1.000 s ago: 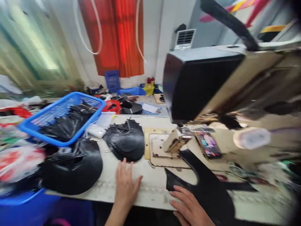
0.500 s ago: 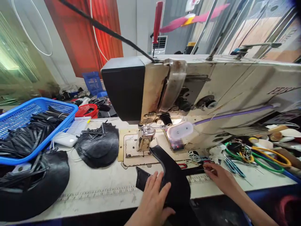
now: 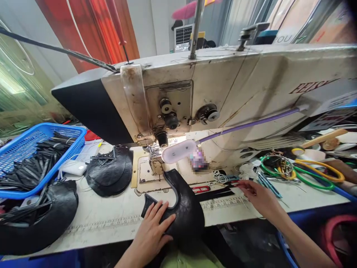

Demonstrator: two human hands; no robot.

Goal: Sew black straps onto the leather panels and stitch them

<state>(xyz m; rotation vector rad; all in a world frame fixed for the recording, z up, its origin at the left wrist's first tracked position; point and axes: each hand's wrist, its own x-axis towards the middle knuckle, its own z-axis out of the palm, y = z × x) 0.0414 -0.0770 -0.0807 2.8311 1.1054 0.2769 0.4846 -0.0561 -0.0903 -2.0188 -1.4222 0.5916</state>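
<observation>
The worktop [image 3: 106,217] is a pale, scuffed board with a printed ruler strip along its near edge, set in a cluttered workroom with a red curtain [image 3: 92,29] hanging behind; a large cream sewing machine [image 3: 223,96] fills the middle of the view and hides most of the room beyond it; its small white lamp [image 3: 180,150] glows just beside the presser foot [image 3: 156,164]. The curved black leather piece [image 3: 186,212] lies on the near edge of the worktop, one arm of it reaching up to the presser foot; the left hand [image 3: 152,232] rests flat on its lower left part, fingers spread and unclenched. The right hand [image 3: 258,195] is well apart to the right, fingers stretched out to the end of a narrow black strip [image 3: 217,193]; whether it pinches the strip I cannot tell. To the left stand a blue basket [image 3: 33,188] full of black strips [image 3: 30,167], a stack of black cut pieces [image 3: 110,175] and a bigger black heap [image 3: 41,219] at the corner; to the right, green and yellow rings [image 3: 306,175] lie tangled among small tools.
</observation>
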